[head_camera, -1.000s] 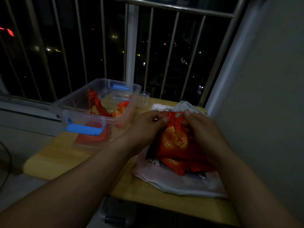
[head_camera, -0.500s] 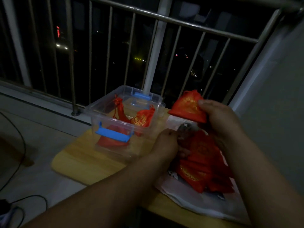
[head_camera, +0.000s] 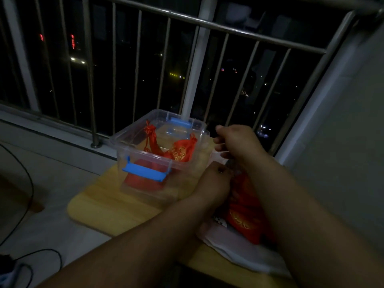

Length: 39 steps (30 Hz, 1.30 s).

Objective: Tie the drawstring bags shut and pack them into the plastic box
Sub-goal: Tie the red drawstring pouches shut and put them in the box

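Night balcony, low light: a metal railing runs behind the wooden counter that carries all the work. The plastic box stands on the counter's left part, lid off, with a blue latch on its near wall. Inside it I count 2 red bags with gathered necks: a tied bag leaning at the left and a patterned bag at the right. A flat red shape lies lower, and I cannot tell whether it is inside the box or under it. Just right of the box, the pile of red bags lies on a white wrapper, partly hidden by the forearms.

Hands: the left hand sits low at the top of the pile, fingers curled and fingertips drawn together. The right hand is higher, beside the box's right rim, fingers curled in a loose fist. It is too dark to tell what either one pinches, and I see no cord between them.

Step in hand, as I judge it: closing the neck of the next bag.

1. Anchor the bag body with the left hand, close under the neck.
2. Draw the cord with the right hand straight away from the neck until the fabric bunches tight.
3. Knot hard against the gathers, since slack there lets the mouth reopen.
4. Lift the bag over the rim, clear of the latch, and set it between the 2 bags already packed.
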{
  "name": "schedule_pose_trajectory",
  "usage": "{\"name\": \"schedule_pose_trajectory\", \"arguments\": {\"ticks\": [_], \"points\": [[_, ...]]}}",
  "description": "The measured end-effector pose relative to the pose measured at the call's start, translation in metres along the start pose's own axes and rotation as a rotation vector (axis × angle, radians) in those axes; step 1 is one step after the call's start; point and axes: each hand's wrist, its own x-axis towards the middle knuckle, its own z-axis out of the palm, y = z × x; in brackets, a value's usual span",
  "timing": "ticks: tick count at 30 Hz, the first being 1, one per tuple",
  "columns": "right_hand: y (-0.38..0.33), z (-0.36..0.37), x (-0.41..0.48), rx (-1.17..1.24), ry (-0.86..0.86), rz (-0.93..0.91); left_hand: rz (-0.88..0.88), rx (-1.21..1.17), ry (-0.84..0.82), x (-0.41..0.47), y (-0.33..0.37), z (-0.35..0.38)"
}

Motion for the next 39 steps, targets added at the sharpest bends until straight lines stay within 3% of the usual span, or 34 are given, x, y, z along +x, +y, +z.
{"name": "schedule_pose_trajectory", "arguments": {"ticks": [5, 10, 17, 23, 30, 35, 39], "points": [[0.04, -0.053, -0.02, -0.099, 0.126, -0.072, 0.061, 0.154, 0.003, 0.002, -0.004, 0.0], [0.079, -0.1, -0.031, -0.103, 0.252, -0.028, 0.244, 0.431, 0.063, 0.011, -0.012, 0.004], [0.112, -0.12, -0.033, -0.328, 0.234, -0.033, 0.333, 0.664, -0.029, 0.016, -0.013, 0.007], [0.118, -0.124, -0.036, -0.379, 0.191, 0.03, 0.333, 0.683, -0.091, 0.017, -0.011, 0.018], [0.127, -0.13, -0.031, -0.253, 0.236, 0.057, 0.337, 0.743, -0.027, 0.024, -0.017, 0.024], [0.127, -0.135, -0.031, -0.034, 0.273, -0.002, 0.394, 0.761, 0.042, 0.02, -0.014, 0.029], [0.12, -0.133, -0.032, 0.194, 0.215, 0.006, 0.256, 0.451, -0.021, 0.011, -0.003, 0.035]]}}
